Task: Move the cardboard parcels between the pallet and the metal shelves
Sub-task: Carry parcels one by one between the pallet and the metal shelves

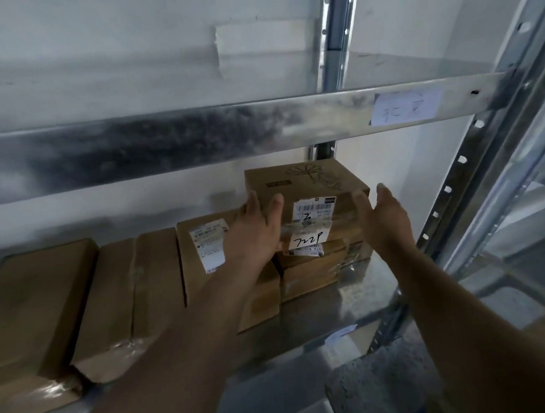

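A brown cardboard parcel (308,188) with white labels and a handwritten number sits on top of smaller parcels (310,268) at the right end of the lower metal shelf (350,297). My left hand (256,226) is at its left front edge with straight fingers; whether they touch the box I cannot tell. My right hand (383,215) hovers open just off its right side, apart from it. More flat parcels (117,295) lie in a row to the left, one bearing a white label (208,245).
The upper shelf beam (196,137) crosses above the parcels, carrying a paper tag (405,107). Perforated metal uprights (466,169) rise at the right and one (337,33) stands at the back. A white wall is behind. Grey floor shows at the lower right.
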The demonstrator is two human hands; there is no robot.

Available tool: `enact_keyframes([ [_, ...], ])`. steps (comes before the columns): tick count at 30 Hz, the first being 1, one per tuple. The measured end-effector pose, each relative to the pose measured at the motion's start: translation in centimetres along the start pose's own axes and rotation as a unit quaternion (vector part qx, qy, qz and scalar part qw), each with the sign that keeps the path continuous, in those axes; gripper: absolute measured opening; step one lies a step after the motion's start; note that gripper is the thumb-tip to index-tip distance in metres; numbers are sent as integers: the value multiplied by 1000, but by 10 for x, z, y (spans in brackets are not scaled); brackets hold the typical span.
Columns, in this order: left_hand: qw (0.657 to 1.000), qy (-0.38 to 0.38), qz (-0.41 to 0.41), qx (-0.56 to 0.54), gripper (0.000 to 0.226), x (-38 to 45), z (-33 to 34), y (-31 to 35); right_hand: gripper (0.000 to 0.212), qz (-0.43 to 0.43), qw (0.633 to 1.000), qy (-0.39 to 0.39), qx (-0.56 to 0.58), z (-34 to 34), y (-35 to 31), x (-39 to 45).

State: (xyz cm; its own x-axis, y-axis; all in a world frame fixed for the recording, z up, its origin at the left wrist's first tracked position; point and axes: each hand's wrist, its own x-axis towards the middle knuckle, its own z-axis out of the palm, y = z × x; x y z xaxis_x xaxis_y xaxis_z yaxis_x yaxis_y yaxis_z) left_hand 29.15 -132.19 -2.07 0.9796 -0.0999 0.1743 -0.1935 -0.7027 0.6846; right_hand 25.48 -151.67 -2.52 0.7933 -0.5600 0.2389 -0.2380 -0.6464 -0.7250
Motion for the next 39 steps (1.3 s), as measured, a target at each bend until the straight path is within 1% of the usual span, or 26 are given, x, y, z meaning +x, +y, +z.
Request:
enact_keyframes([
  [3, 999, 28, -14, -14, 59, 3, 6, 5, 42, -14, 997, -22, 72, 2, 3, 6],
  [7, 997, 60, -44, -39, 47, 2, 7, 8, 32, 4, 994, 4, 107, -1, 5, 2],
  [9, 995, 71, -42, -49, 44, -4, 4, 8, 27, 12, 992, 21, 120, -6, 5, -5],
  [13, 988, 104, -32, -105, 42, -19, -5, 4, 29, 36, 985, 48, 162, -15, 5, -24],
  [15, 984, 110, -27, -138, 46, -31, -10, -1, 33, 36, 983, 50, 175, -18, 6, -37],
  [17, 982, 92, -25, -163, 53, -42, -16, -4, 35, 46, 978, 42, 199, -24, 6, -54],
  [18, 982, 80, -19, -169, 52, -46, -18, -7, 34, 52, 976, 38, 209, -26, 5, -62],
  [21, 981, 47, 25, -184, 31, -67, -27, -16, 25, 35, 973, 36, 227, -36, 3, -95],
  [22, 980, 40, 32, -193, 30, -75, -30, -20, 22, 30, 973, 41, 227, -40, 2, -106],
  [25, 975, 24, 37, -219, 46, -101, -37, -30, 17, 18, 974, 48, 221, -50, -2, -142],
  [27, 972, 8, 34, -231, 52, -117, -41, -33, 16, 26, 973, 41, 228, -56, -1, -165],
  [29, 967, -16, 31, -254, 56, -134, -44, -34, 21, 33, 971, 40, 233, -64, 1, -187],
  [32, 951, -59, 29, -303, 55, -165, -51, -35, 28, 41, 968, 49, 244, -78, 4, -216],
  [35, 944, -57, 27, -325, 57, -202, -57, -32, 30, 33, 969, 62, 237, -94, 9, -246],
  [39, 943, -40, 27, -330, 58, -263, -62, -21, 29, 32, 960, 60, 273, -123, 25, -297],
])
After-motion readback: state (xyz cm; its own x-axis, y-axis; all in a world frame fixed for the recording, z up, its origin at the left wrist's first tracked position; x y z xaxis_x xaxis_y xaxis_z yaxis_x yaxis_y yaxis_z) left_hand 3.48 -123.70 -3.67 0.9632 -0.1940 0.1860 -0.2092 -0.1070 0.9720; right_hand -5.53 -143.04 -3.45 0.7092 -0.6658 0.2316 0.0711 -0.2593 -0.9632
